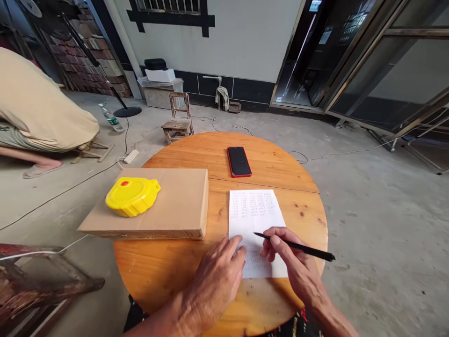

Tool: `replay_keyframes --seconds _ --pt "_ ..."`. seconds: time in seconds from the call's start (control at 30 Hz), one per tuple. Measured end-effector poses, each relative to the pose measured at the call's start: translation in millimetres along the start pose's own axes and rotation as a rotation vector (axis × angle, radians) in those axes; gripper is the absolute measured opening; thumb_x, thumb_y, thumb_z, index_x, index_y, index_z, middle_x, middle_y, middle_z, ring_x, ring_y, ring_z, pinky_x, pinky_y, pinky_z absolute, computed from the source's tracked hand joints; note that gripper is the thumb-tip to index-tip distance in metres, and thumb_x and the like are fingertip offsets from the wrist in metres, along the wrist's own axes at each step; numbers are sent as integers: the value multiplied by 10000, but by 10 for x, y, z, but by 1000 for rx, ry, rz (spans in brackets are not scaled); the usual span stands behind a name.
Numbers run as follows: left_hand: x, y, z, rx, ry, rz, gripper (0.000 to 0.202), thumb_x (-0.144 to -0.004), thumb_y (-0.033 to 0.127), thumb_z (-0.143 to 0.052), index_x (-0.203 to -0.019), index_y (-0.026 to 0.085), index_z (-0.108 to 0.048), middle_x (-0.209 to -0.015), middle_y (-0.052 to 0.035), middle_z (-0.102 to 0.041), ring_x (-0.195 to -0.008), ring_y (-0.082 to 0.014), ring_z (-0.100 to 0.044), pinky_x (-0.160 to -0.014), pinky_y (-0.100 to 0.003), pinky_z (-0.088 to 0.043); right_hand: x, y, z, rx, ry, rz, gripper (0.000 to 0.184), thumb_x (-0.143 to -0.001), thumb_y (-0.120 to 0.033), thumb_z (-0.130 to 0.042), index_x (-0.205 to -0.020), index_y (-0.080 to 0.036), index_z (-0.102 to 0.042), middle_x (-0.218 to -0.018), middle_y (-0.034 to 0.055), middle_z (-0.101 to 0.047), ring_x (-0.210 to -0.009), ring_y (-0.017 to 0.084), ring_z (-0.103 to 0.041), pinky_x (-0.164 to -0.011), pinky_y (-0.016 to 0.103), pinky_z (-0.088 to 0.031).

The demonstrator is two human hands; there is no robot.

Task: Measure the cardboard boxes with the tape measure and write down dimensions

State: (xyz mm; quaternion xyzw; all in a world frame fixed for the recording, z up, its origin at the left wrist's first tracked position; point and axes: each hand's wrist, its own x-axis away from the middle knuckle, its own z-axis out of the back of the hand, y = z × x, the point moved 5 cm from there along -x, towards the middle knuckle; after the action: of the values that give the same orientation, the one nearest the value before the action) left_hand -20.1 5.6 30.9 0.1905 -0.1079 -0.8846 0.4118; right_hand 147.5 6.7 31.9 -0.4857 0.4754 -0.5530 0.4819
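A black pen (pixel 308 249) is pinched in my right hand (pixel 298 262), its tip pointing left just over the paper. The white sheet of paper (pixel 250 227) has rows of small handwriting across its upper part and more faint writing low down, partly shaded by my hand. Resting along the sheet's left edge, my left hand (pixel 219 274) lies palm down with fingers loosely stretched and holds nothing. Whether the pen tip touches the paper I cannot tell.
On the round wooden table (pixel 168 262) lie a cardboard box (pixel 182 201) with a yellow tape measure case (pixel 131 196) on top, and a red-edged phone (pixel 239 161). Beyond stands a small wooden chair (pixel 177 119). A bent-over person (pixel 42 103) sits at left; cables cross the floor.
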Motion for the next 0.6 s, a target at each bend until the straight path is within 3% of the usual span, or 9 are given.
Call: replay_keyframes --seconds 0.13,0.3,0.43,0.6 --pt "-73 -105 -15 -73 -10 -13 331 -832 5 -410 -1058 159 -597 -1140 -124 -651 -957 -241 -648 -826 -399 -574 -253 -65 -196 166 -44 46 274 -946 -452 -539 -841 -210 -614 -690 -2 -589 -664 158 -549 -635 275 -434" --pt "-81 -163 -35 -61 -3 -41 278 -854 16 -447 -1035 150 -609 -1071 -104 -661 -907 -246 -641 -788 -400 -581 -546 15 -447 204 -98 107 235 -933 -393 -547 -816 -197 -606 -642 -21 -531 -588 129 -477 -580 256 -408" --pt "-87 -214 -56 15 57 -12 221 -883 36 -456 -982 147 -619 -1042 -97 -660 -884 -236 -637 -782 -412 -583 -617 114 -485 246 -67 116 218 -932 -367 -540 -813 -195 -601 -634 -25 -509 -557 118 -425 -533 248 -364" --pt "-90 -253 -115 62 84 16 219 -868 23 -475 -990 124 -626 -1168 -128 -639 -975 -236 -638 -853 -401 -574 -592 119 -461 293 -31 148 186 -927 -330 -542 -821 -195 -614 -662 -15 -541 -565 117 -425 -517 240 -354"
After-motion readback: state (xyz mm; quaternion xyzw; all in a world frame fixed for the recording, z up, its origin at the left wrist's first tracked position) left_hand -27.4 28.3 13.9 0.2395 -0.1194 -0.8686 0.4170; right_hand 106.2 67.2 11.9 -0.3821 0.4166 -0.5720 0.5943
